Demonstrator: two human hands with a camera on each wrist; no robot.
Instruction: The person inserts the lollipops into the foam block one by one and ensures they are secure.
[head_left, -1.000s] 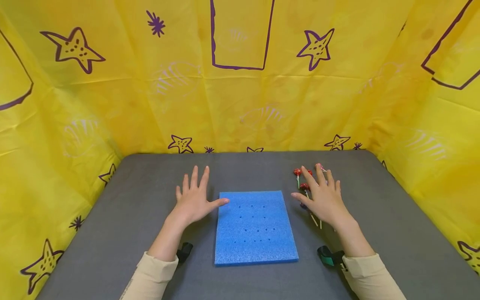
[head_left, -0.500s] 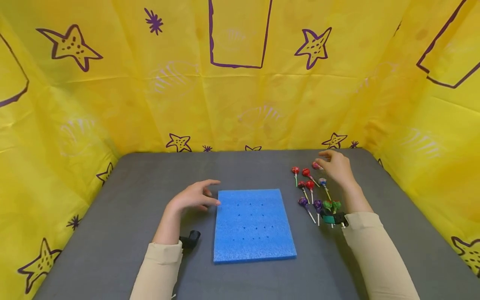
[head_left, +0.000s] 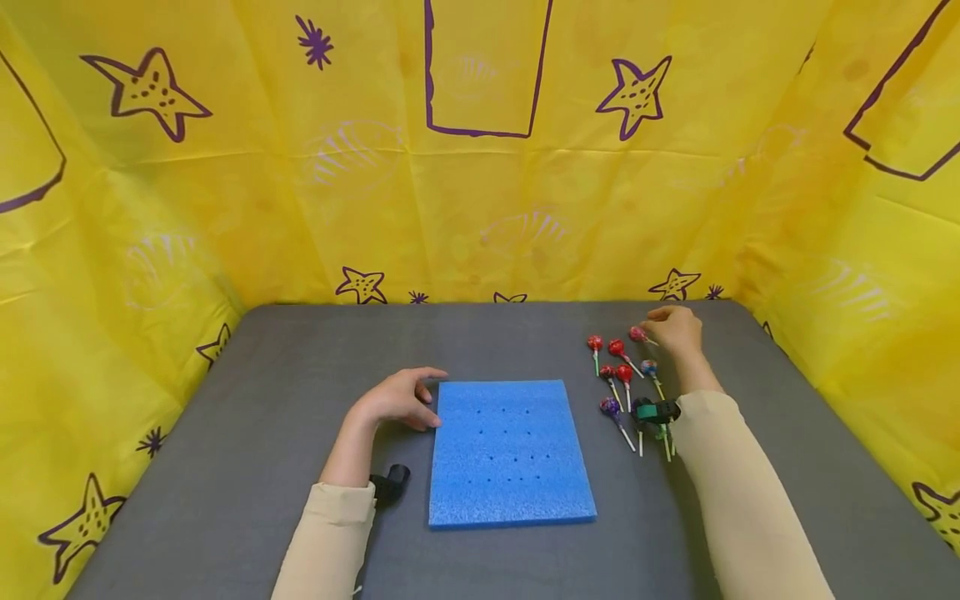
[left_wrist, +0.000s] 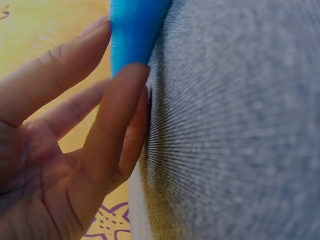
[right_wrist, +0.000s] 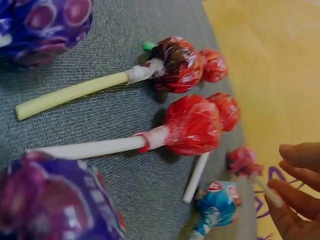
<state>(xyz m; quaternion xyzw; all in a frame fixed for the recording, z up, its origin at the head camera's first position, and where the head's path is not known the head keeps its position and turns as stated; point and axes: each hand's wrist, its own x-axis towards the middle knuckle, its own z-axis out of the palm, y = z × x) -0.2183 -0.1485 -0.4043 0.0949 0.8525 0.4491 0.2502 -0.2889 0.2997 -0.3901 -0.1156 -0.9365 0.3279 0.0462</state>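
My left hand [head_left: 397,398] lies at the back left corner of a blue foam board [head_left: 510,500] dotted with small holes. In the left wrist view, the fingertips [left_wrist: 137,75] touch the board's edge [left_wrist: 135,35], fingers loosely bent. At the back right, my right hand [head_left: 678,332] reaches down over a pink lollipop [head_left: 637,333] lying on the table. The right wrist view shows that lollipop's stick [right_wrist: 270,194] overlapping the lower finger, with a gap between the fingertips. The lollipop's wrapped head [right_wrist: 244,161] is outside the fingers.
Several wrapped lollipops lie right of the board: red [head_left: 624,375], blue [head_left: 649,367] and purple [head_left: 610,406]. Green-stemmed ones are partly hidden under the right wrist camera [head_left: 656,411]. The grey table [head_left: 300,358] is backed by a yellow curtain [head_left: 480,225].
Both hands left their spread pose. The left moved to the board's corner with fingers bending; the right moved back and right to the pink lollipop, uncovering the other lollipops.
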